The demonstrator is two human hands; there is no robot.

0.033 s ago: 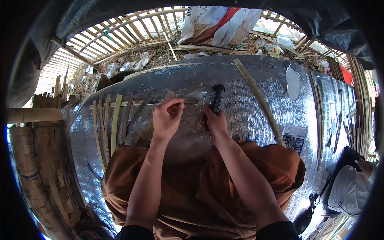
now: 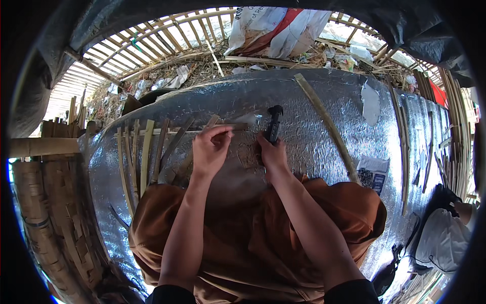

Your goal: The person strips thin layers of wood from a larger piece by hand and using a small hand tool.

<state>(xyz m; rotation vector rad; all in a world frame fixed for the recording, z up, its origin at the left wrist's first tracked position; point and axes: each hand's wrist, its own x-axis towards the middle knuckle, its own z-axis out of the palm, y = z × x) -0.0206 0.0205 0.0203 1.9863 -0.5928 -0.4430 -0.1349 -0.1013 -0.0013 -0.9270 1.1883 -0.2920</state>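
Observation:
My left hand (image 2: pixel 210 152) is closed, thumb and forefinger pinched together; what they hold, if anything, is too small to make out. A thin pale bamboo strip (image 2: pixel 174 132) lies crosswise behind that hand, over several upright strips. A short brownish end piece (image 2: pixel 241 126) shows just right of the fingertips. In my right hand (image 2: pixel 274 156) a black hammer (image 2: pixel 274 126) stands upright, gripped by its handle, its dark head above my fingers. The hammer is apart from my left hand. Below and between the hands a greyish patch is blurred.
Silvery foil sheeting (image 2: pixel 324 137) covers the ground around my brown-clothed knees. A long bamboo stick (image 2: pixel 326 126) lies to the right, beside a printed packet (image 2: pixel 373 171). Thick bamboo pieces (image 2: pixel 38 202) stand at the left. Beyond are a white sack (image 2: pixel 278 33) and slatted fencing (image 2: pixel 167 38).

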